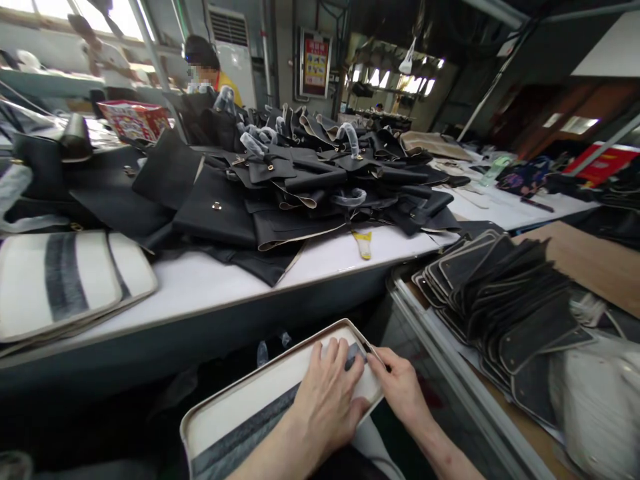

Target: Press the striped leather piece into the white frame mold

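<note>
A cream panel with a dark grey stripe and a thin raised rim (260,393) lies tilted over my lap, perhaps a bag piece. My left hand (327,393) rests on its inner face, fingers spread and pressing near the right end. At that end my right hand (400,383) pinches the rim between thumb and fingers. Part of the stripe is hidden beneath my left hand and forearm. My two hands are close together but on different parts of the panel.
Black bag pieces (215,213) are heaped on the white table (190,287) ahead. Similar striped panels (30,287) lie at its left. A stack of dark rimmed panels (520,300) stands on the right-hand bench. A yellow-and-white scrap (363,245) lies near the table edge. A person (203,63) sits beyond.
</note>
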The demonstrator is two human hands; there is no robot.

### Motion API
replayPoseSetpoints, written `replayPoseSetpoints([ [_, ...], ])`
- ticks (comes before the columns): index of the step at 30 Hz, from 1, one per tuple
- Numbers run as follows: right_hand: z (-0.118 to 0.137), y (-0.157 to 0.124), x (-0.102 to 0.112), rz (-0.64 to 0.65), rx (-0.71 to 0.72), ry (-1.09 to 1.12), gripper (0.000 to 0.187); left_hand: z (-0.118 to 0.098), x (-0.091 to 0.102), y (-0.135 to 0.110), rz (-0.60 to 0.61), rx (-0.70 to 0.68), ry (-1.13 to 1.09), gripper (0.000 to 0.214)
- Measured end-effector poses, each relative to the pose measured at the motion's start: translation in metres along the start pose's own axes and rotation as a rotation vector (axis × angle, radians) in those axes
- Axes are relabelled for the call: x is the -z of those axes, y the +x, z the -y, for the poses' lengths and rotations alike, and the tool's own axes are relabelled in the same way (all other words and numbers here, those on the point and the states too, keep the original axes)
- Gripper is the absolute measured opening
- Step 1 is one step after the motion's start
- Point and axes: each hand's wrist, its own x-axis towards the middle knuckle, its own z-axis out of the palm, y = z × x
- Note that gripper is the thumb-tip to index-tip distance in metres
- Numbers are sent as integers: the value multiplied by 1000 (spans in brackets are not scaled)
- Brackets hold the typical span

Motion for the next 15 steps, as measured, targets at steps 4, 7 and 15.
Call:
replayPoseSetpoints([
  [4, 2, -5, -1, -41, 20, 26, 34, 3, -1, -2, 8, 10, -41, 55],
  [7, 2, -10, -3, -65, 18, 49, 35, 4, -4, -2, 12, 2, -64, 57],
  [15, 0, -11, -6, -121, 3, 14, 34, 9, -10, 2, 37, -47, -17, 52],
])
